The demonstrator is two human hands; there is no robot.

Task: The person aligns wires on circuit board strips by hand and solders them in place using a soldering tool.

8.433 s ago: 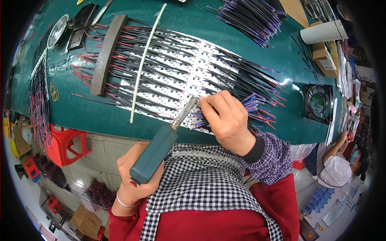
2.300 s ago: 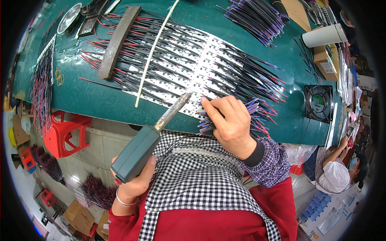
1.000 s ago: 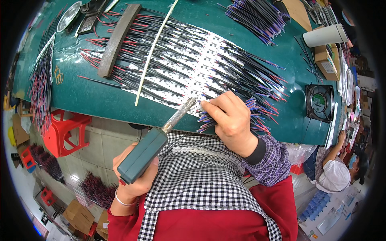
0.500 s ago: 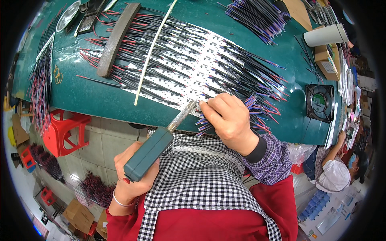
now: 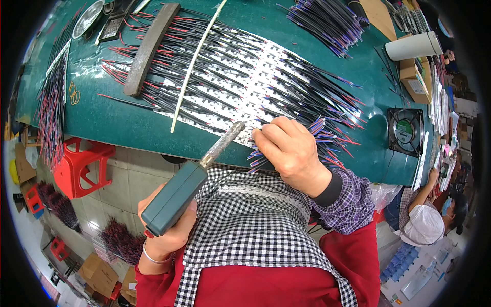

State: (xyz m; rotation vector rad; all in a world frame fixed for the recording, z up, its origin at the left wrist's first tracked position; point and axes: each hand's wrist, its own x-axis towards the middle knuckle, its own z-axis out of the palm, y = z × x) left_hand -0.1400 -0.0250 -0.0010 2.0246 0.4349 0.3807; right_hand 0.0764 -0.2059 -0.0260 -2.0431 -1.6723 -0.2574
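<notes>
My left hand is wrapped round a dark green soldering gun, its metal tip pointing up and right over the near edge of a white circuit board panel. My right hand is closed in a pinch at that same edge, just right of the tip. Thin wires with blue and red ends stick out on both sides of it; its fingers hide exactly how they grip them. Rows of black wires with red or blue ends spread from the panel to left and right.
A dark bar and a pale thin strip lie across the wires on the green table. A wire bundle lies at the back. To the right are a fan and a white roll. Red stools stand at left; a person is at right.
The soldering gun in my left hand has drawn back down and to the left, its tip now farther from my right fingertips. My right hand has barely moved.
</notes>
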